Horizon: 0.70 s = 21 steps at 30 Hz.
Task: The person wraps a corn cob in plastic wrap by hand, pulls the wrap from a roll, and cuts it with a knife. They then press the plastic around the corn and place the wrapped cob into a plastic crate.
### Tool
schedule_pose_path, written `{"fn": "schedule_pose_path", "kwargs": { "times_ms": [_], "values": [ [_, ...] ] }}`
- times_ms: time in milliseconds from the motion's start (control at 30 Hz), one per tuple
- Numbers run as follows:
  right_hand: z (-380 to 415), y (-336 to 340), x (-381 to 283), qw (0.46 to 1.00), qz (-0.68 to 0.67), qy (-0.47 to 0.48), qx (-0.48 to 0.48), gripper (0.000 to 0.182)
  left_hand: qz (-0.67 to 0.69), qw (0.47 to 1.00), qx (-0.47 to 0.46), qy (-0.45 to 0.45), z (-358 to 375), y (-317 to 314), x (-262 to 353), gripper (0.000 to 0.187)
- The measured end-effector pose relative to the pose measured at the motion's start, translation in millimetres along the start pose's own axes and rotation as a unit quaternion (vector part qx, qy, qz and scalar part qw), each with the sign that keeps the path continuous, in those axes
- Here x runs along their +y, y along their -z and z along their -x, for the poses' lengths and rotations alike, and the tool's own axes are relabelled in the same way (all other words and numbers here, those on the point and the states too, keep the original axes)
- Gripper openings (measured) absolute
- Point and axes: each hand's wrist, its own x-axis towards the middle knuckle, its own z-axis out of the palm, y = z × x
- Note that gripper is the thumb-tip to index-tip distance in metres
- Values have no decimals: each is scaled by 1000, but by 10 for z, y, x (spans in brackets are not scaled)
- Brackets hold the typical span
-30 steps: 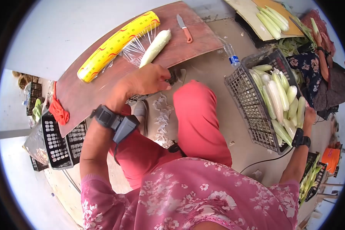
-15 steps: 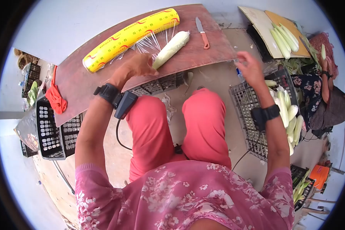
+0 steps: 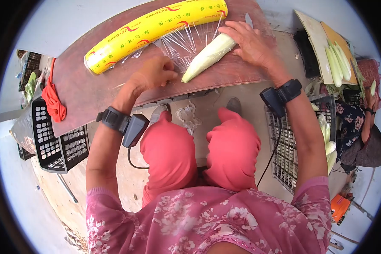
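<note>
A long ear of corn in its pale green husk (image 3: 209, 58) lies slanted on the reddish board, on a sheet of clear cling film (image 3: 180, 42). The film stretches in creases from the yellow cling film roll (image 3: 156, 31) behind it. My right hand (image 3: 247, 42) is closed over the corn's far end, thumb below and fingers above. My left hand (image 3: 154, 73) is curled just left of the corn's tapered near end, beside the film. Whatever its fingers may pinch is hidden. A knife (image 3: 249, 20) shows only its blade tip behind my right hand.
The board (image 3: 114, 93) ends above my knees. A red cloth (image 3: 53, 103) hangs at its left corner over a black crate (image 3: 51, 139). At right stand a crate (image 3: 283, 156) of corn and a board (image 3: 313, 46) bearing several ears. Another person's arm (image 3: 368, 112) is beyond.
My right hand has come from the right of the board onto the corn's far end. My left hand has moved off the near end and curled. The view has shifted.
</note>
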Motion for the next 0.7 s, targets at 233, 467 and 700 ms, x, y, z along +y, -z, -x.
{"fn": "schedule_pose_path", "kwargs": {
  "times_ms": [233,467,700],
  "values": [
    [-94,47,9,998,-22,41,-42,59,194,969,128,86,-57,21,-31,16],
    [-12,32,25,996,-60,68,-8,54,36,983,122,-134,-14,-172,-10,24],
    [-7,60,110,990,-102,91,-38,52,-34,986,58,-151,-107,-198,122,27]
  ]
}}
